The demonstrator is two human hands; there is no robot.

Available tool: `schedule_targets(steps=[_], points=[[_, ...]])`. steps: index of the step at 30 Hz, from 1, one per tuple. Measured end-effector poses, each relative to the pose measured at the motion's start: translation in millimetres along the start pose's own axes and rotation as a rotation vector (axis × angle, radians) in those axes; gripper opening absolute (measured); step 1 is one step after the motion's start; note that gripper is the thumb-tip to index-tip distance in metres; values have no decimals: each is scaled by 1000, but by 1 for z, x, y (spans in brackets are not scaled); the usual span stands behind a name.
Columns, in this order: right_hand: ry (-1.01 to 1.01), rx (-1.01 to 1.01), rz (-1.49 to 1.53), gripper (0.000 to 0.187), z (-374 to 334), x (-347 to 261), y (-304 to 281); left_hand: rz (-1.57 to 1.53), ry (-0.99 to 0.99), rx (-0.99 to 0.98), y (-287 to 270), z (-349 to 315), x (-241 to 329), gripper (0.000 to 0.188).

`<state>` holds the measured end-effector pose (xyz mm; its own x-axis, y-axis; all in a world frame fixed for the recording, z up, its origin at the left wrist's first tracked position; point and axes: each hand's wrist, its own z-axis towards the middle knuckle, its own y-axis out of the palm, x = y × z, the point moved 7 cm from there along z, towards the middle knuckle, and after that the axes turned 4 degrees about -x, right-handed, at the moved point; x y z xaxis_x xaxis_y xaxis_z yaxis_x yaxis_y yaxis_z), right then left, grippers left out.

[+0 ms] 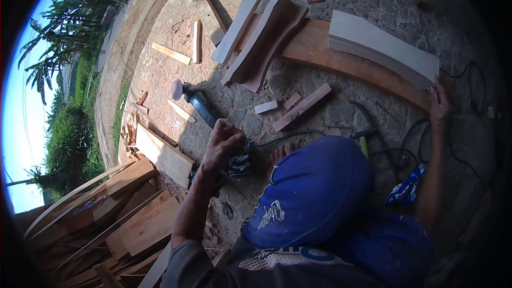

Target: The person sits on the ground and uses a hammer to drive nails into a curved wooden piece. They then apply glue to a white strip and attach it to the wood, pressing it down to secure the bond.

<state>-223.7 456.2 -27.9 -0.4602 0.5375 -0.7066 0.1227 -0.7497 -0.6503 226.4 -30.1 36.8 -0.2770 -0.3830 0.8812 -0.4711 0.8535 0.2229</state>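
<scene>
My right hand point(440, 108) grips the near right end of a pale, curved wooden piece point(381, 42). That piece rests on a long reddish-brown plank point(320, 48). My left hand point(223, 141) is a fist beside the rear end of an angle grinder point(201, 106); what its curled fingers hold, if anything, is hidden. The grinder has a round, pinkish disc point(176, 89) at its head. Across the plank's far left end lie a curved, shaped wooden piece point(266, 40) and a pale board point(240, 24).
Wood offcuts point(303, 108) lie on the stone ground between my arms. A hammer point(364, 134) with a green handle, a blue packet point(406, 185) and black cables point(474, 82) lie at right. Stacked planks point(144, 224) fill the lower left. A black plastic bag point(239, 165) sits below my left hand.
</scene>
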Motion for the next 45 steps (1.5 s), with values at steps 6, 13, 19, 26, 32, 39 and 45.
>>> schedule_targets(steps=[6, 13, 19, 26, 32, 39, 45], points=[[-79, 63, 14, 34, 5, -58, -7, 390, 56, -248, 128, 93, 72, 19], [-133, 101, 82, 34, 3, -42, -8, 710, 201, -733, 341, 214, 118, 16], [-94, 115, 39, 36, 0, -39, -6, 1206, 909, -934, 464, 254, 86, 24], [-68, 108, 51, 34, 0, -42, -6, 982, 720, -885, 456, 278, 37, 18], [-119, 144, 40, 31, -1, -46, -8, 836, 696, -851, 451, 288, 26, 19], [-111, 118, 11, 32, 0, -48, -8, 786, 688, -833, 445, 292, 20, 19], [-122, 101, -8, 38, 0, -47, -9, 794, 711, -816, 448, 288, 21, 20]])
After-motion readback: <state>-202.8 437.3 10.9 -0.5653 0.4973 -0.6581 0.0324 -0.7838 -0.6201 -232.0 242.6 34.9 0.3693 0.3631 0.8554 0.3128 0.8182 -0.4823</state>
